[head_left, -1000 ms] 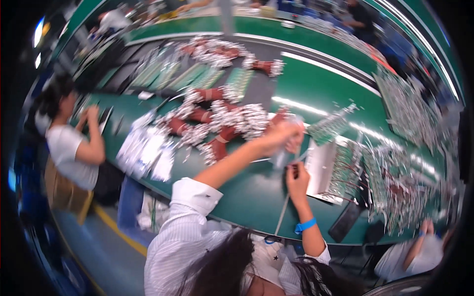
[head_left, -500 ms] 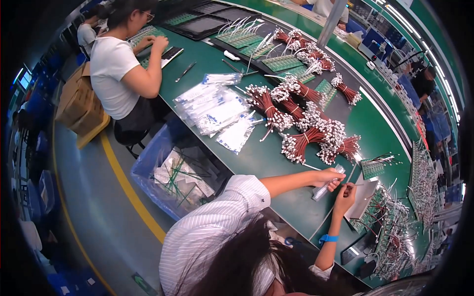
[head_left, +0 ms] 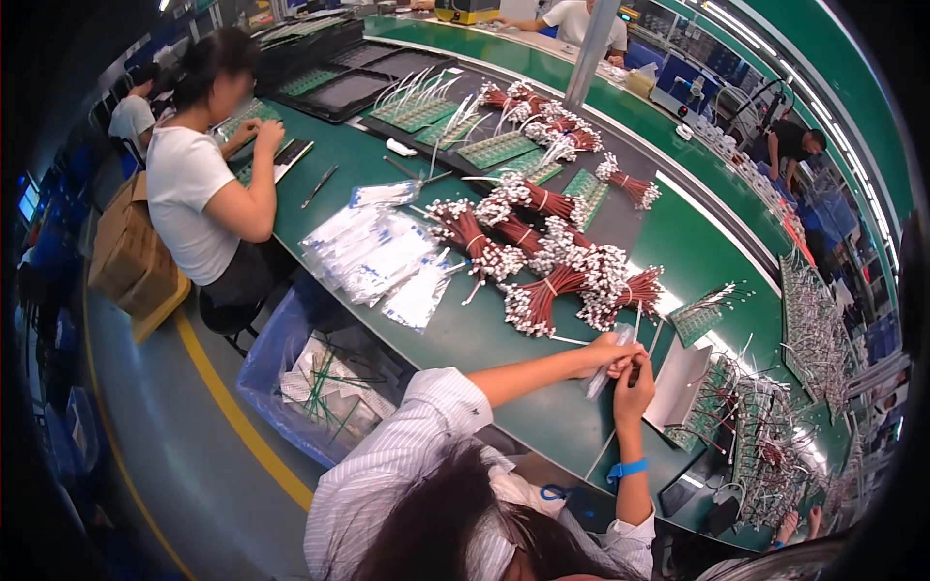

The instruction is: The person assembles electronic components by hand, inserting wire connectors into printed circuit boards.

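Observation:
Over the near edge of the green bench, my left hand (head_left: 601,357) is closed round a narrow clear plastic packet (head_left: 595,385). Its contents are too small to make out. My right hand (head_left: 632,391), with a blue band on the wrist, meets the left at the packet, its thumb and fingers pinched together. Whatever lies between those fingertips is hidden. A thin white strip (head_left: 637,316) rises just above both hands. Beyond them lie tied bundles of red-brown wires with white connectors (head_left: 542,298). An open whitish box (head_left: 677,385) stands right of my right hand.
Flat clear bags (head_left: 373,254) are piled to the left. Green circuit boards with wires (head_left: 765,436) crowd the right side. A blue lined bin (head_left: 266,363) stands below the bench edge. A co-worker in white (head_left: 194,198) sits at the far left, handling a board.
My right hand has moved left and come against my left hand. The pale thin piece at its fingertips no longer shows there. The whole view has shifted slightly.

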The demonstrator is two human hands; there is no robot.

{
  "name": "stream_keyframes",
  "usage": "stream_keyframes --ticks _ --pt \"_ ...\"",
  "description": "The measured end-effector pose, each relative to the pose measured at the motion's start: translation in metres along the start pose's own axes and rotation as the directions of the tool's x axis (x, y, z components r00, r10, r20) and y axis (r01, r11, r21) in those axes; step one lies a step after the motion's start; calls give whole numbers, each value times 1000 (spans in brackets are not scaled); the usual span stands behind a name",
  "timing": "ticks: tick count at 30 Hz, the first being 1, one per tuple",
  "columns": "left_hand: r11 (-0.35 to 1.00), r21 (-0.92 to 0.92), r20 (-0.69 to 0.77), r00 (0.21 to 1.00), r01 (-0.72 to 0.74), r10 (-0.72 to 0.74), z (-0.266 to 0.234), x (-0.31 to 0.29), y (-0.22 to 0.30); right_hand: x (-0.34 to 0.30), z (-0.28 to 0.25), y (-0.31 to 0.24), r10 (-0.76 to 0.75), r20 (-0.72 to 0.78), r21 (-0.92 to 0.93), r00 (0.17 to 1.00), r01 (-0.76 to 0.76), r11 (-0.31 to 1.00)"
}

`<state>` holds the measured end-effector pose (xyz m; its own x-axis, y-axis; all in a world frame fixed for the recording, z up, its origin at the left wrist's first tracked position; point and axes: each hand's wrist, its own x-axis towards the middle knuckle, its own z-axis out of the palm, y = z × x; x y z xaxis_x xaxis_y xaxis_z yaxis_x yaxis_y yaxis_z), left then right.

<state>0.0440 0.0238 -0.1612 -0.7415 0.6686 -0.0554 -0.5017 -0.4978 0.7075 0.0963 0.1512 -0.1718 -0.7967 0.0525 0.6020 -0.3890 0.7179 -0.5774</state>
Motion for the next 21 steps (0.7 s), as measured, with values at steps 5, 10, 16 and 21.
stream_keyframes --ticks 5,10,16,21 --pt "996 -74 16 999 50 -49 -7 3 3 5 -9 -8 147 91 189 985 -162 968" --pt "980 -133 -62 986 148 -157 -7 -4 13 1 -9 -6 335 198 414 921 -388 823" --pt "956 -209 -49 975 204 -219 -19 -9 7 2 -16 -13 326 274 374 905 -412 831" --pt "953 -242 33 983 184 -182 -23 -11 6 3 -18 -9 377 355 390 856 -502 772"
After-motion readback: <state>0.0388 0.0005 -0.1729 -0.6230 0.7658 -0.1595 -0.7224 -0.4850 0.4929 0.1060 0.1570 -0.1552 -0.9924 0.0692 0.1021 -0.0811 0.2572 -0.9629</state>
